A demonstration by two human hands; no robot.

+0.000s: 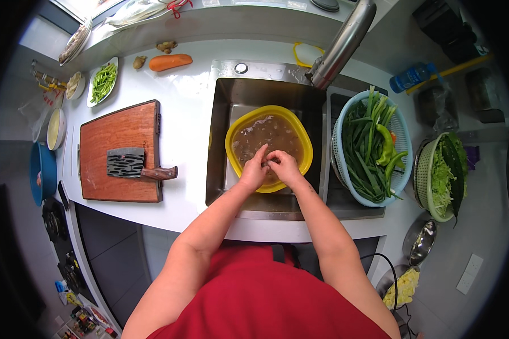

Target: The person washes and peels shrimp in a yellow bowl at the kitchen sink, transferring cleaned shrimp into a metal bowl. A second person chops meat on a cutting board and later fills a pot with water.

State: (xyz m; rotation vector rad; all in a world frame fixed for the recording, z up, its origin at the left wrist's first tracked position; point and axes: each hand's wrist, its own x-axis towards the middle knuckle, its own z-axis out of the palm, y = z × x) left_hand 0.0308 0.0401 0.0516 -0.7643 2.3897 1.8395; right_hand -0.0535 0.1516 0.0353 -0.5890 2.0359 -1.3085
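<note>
While two hands (254, 171) meet | one basin (307, 141), one cleaver (126, 163) | grip perhaps pinched, can't tell

Both hands (255, 172) close together, arms (209, 220) forward

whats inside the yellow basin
Cloudy brown water with small pale specks. The left hand and right hand cover part of its near side; the water hides the yellow basin's bottom.

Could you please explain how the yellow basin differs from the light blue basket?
The yellow basin holds cloudy brown water; the light blue basket holds mostly green vegetables. The basin sits inside the sink; the basket stands to the basin's right. The left hand and right hand are over the basin; neither touches the basket. Both are open-topped.
</note>
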